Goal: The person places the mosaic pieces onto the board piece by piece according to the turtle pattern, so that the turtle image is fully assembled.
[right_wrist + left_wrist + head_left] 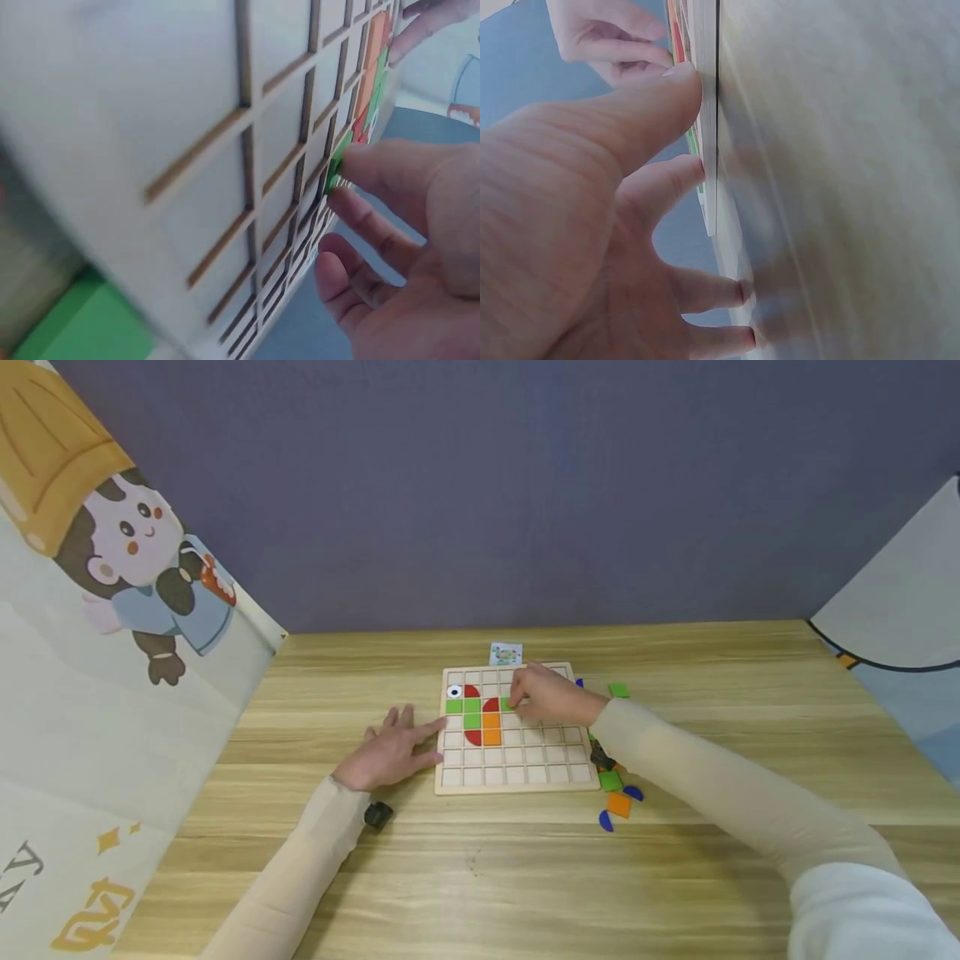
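A pale wooden grid board [536, 778] lies flat on the table. My right hand [546, 693] reaches over its upper part, thumb and forefinger pinching a green square tile [339, 159] at one of the cells. The other right fingers curl loosely in the right wrist view. At the board's left edge, my left hand [393, 750] is spread, with thumb and forefinger against the rim and the other fingertips by the tabletop. On the board's left side sit a white eye piece [454, 692], red quarter-round pieces [472, 737], orange squares [491, 729] and green squares [472, 721].
Right of the board lie loose pieces: a green square [618, 691], an orange square [619, 804] and blue half-rounds [606, 821], some partly hidden by the right forearm. A small picture card [506, 653] lies behind the board. A dark panel [525, 527] rises beyond the table.
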Demonstrator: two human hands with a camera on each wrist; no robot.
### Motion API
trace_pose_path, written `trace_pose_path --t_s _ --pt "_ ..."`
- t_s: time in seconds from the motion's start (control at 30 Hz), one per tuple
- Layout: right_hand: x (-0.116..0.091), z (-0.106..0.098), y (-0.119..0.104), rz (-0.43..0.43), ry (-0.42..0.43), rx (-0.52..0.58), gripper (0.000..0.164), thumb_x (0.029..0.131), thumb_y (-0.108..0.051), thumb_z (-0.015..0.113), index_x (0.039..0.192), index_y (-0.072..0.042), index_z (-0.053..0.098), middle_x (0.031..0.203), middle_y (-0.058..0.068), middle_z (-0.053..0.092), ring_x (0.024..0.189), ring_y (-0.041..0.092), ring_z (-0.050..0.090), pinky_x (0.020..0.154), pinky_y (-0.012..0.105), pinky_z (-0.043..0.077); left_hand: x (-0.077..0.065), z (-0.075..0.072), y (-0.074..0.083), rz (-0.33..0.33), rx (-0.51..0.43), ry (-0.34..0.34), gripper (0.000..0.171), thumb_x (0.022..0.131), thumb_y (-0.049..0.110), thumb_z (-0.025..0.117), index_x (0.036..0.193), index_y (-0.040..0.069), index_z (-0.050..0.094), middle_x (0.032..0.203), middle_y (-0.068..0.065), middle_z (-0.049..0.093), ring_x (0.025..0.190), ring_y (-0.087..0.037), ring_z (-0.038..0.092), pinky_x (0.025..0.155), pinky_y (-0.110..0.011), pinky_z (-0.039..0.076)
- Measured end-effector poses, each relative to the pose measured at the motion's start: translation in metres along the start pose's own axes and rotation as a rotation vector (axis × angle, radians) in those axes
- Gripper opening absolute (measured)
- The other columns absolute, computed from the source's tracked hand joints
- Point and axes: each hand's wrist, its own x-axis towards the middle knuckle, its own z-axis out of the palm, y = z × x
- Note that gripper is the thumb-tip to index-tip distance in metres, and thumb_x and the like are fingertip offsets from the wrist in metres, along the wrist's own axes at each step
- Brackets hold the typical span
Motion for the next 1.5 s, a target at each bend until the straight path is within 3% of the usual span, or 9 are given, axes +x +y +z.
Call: trace_pose_path --t_s 0.17,0.27,0.53,0.7,0.87,1.07,1.23,1.37,1.5 --pt "-0.016 -0.007 0.015 -0.022 0.042 0.001 0.021 0.089 -0.010 0.067 0.108 -0.005 0.072 0.105 0.003 0.061 0.101 0.022 0.053 0.101 0.044 0.035 0.000 0.000 0.000 0.003 0.001 0.003 0.061 0.095 0.050 0.049 0.148 0.028 0.032 0.150 -0.032 0.009 0.135 -0.052 0.008 0.095 -0.075 0.015" --pt "-0.030 -0.015 0.029 0.015 0.081 0.005 0.022 0.088 -0.012 0.068 0.109 -0.007 0.072 0.109 0.003 0.060 0.103 0.023 0.052 0.090 0.043 0.043 0.000 -0.001 0.000 0.003 -0.002 0.001 0.061 0.095 0.050 0.049 0.148 0.028 0.032 0.150 -0.032 0.009 0.135 -0.052 0.008 0.095 -0.075 0.015" --pt "-0.075 -0.030 0.064 0.087 0.100 0.003 0.024 0.088 -0.013 0.069 0.111 -0.007 0.071 0.118 0.007 0.057 0.115 0.030 0.047 0.093 0.049 0.042 0.001 -0.001 0.000 0.002 -0.006 0.006 0.060 0.095 0.050 0.049 0.148 0.028 0.033 0.150 -0.032 0.009 0.135 -0.053 0.007 0.094 -0.076 0.015" --pt "-0.100 -0.029 0.077 0.022 0.121 -0.068 0.020 0.083 -0.008 0.073 0.103 -0.010 0.074 0.111 0.003 0.062 0.111 0.028 0.049 0.099 0.050 0.037 0.002 -0.001 0.000 0.002 -0.009 0.011 0.060 0.095 0.050 0.049 0.148 0.028 0.032 0.150 -0.032 0.009 0.134 -0.053 0.007 0.094 -0.076 0.015" --pt "-0.118 -0.025 0.080 0.005 0.103 -0.087 0.022 0.081 -0.007 0.074 0.103 -0.013 0.075 0.109 0.000 0.065 0.099 0.019 0.049 0.087 0.042 0.044 0.002 -0.001 0.001 -0.005 -0.019 0.008 0.060 0.094 0.050 0.050 0.148 0.029 0.032 0.150 -0.031 0.009 0.135 -0.052 0.007 0.095 -0.075 0.015" --pt "-0.120 -0.021 0.085 0.015 0.144 -0.133 0.023 0.080 -0.009 0.076 0.103 -0.006 0.074 0.105 0.001 0.066 0.095 0.019 0.051 0.081 0.040 0.046 0.002 -0.001 0.001 0.003 -0.017 0.006 0.060 0.094 0.049 0.050 0.148 0.028 0.033 0.150 -0.033 0.008 0.134 -0.054 0.007 0.094 -0.075 0.015" --pt "-0.116 -0.021 0.086 -0.004 0.135 -0.102 0.021 0.080 -0.008 0.076 0.101 -0.011 0.074 0.104 -0.001 0.066 0.095 0.019 0.054 0.085 0.041 0.046 0.004 0.000 0.002 0.006 -0.019 0.002 0.060 0.095 0.050 0.049 0.148 0.028 0.032 0.150 -0.032 0.007 0.134 -0.053 0.007 0.095 -0.075 0.015" --pt "-0.113 -0.024 0.087 0.119 0.126 -0.051 0.014 0.080 -0.012 0.077 0.093 -0.015 0.074 0.097 -0.003 0.063 0.087 0.015 0.056 0.074 0.033 0.051 0.005 0.000 0.003 0.004 -0.025 0.008 0.060 0.095 0.050 0.049 0.148 0.029 0.032 0.150 -0.032 0.008 0.134 -0.053 0.007 0.095 -0.074 0.014" --pt "-0.113 -0.028 0.086 0.239 0.146 -0.012 0.013 0.079 -0.010 0.077 0.092 -0.012 0.075 0.093 0.000 0.064 0.081 0.016 0.059 0.066 0.030 0.052 0.005 -0.001 0.004 -0.001 -0.024 0.008 0.061 0.094 0.050 0.049 0.148 0.029 0.032 0.150 -0.031 0.008 0.135 -0.053 0.007 0.096 -0.074 0.015"
